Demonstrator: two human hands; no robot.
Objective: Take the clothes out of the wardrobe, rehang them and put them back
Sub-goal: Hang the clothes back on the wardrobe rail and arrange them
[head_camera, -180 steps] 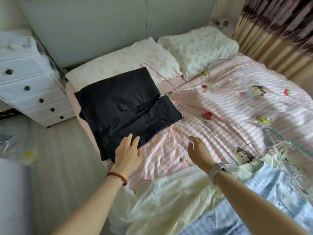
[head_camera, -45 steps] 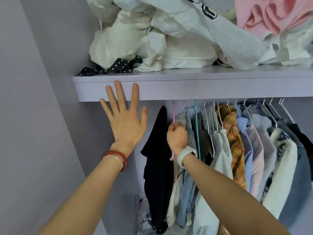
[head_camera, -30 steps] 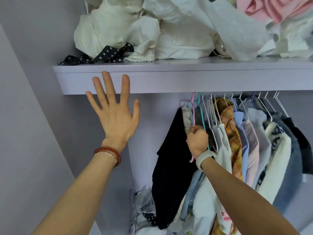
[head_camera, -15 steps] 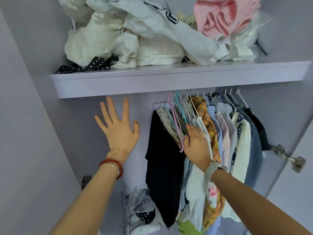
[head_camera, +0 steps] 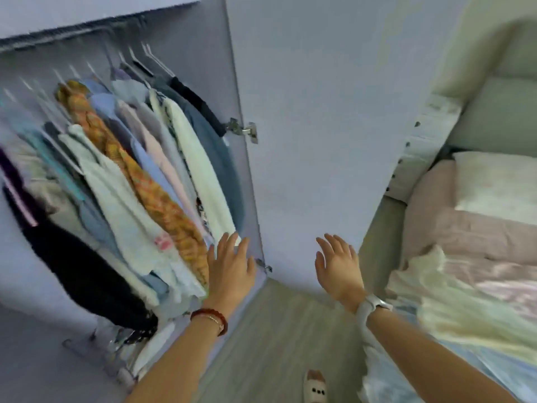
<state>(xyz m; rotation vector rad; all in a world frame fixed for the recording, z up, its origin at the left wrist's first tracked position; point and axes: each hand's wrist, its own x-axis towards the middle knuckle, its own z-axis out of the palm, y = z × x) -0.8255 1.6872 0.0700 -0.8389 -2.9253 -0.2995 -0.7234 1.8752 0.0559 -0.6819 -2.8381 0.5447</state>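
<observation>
Nearest the camera, both forearms reach forward over the wooden floor [head_camera: 279, 338], with a slipper [head_camera: 315, 386] showing at the bottom edge. The left hand [head_camera: 231, 270], a red bead bracelet [head_camera: 209, 319] at its wrist, has its fingers straight and spread and holds nothing; it sits in front of the lower hems of the hanging clothes [head_camera: 139, 175], though the blur makes it impossible to tell whether it touches them. The right hand [head_camera: 338, 267], with a pale watch [head_camera: 372, 306] on the wrist, is likewise spread and empty, raised before the open wardrobe door [head_camera: 313, 126]. With both hands free and the view tilted toward the bed [head_camera: 470, 228], the person seems to be between garments and heading for the pile of pale clothes [head_camera: 453, 303] on the bed's near edge, probably the next to be rehung. Behind the left hand, the clothes crowd the rail [head_camera: 58, 36] on hangers: a black piece at the far left, then pale blue, white, an orange plaid shirt [head_camera: 139, 175], pink and grey. Farther off, a white pillow [head_camera: 494, 184] lies at the head of the bed beside a white chest of drawers [head_camera: 421, 146].
</observation>
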